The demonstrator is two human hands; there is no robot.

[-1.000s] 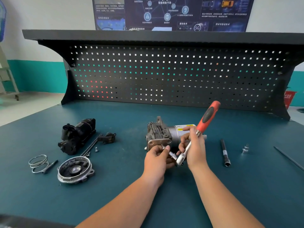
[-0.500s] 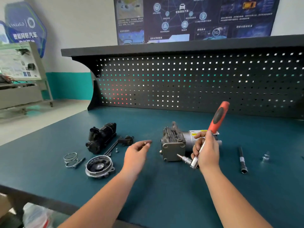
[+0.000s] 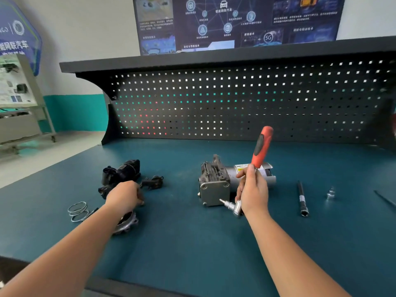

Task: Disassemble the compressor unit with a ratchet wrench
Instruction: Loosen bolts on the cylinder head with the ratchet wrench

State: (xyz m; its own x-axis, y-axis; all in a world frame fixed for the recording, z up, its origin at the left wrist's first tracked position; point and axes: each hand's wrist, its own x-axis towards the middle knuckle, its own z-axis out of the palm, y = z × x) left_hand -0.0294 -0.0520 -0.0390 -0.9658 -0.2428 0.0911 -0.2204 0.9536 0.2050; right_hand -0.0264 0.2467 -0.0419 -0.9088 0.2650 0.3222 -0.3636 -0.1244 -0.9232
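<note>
The grey compressor unit (image 3: 214, 188) lies on its side in the middle of the blue bench top (image 3: 192, 249). My right hand (image 3: 254, 190) grips the ratchet wrench (image 3: 261, 146) just below its red handle, which points up. The wrench's metal head and bit (image 3: 230, 205) stick out to the left, close to the compressor's lower front corner. My left hand (image 3: 124, 196) reaches down among the removed parts on the left, back of the hand towards me. Its fingers curl downward and their tips are hidden.
A black motor part (image 3: 120, 173) and a small black piece (image 3: 153, 182) lie left of the compressor. A round metal cover (image 3: 128, 224) shows under my left wrist, with wire rings (image 3: 78, 211) beside it. An extension bar (image 3: 302, 200) and socket (image 3: 330, 192) lie right. A pegboard (image 3: 235, 103) backs the bench.
My left hand left the compressor pinching a small bolt and moved left, down to the removed parts. My right hand drew the wrench back from the compressor. The view turned left.
</note>
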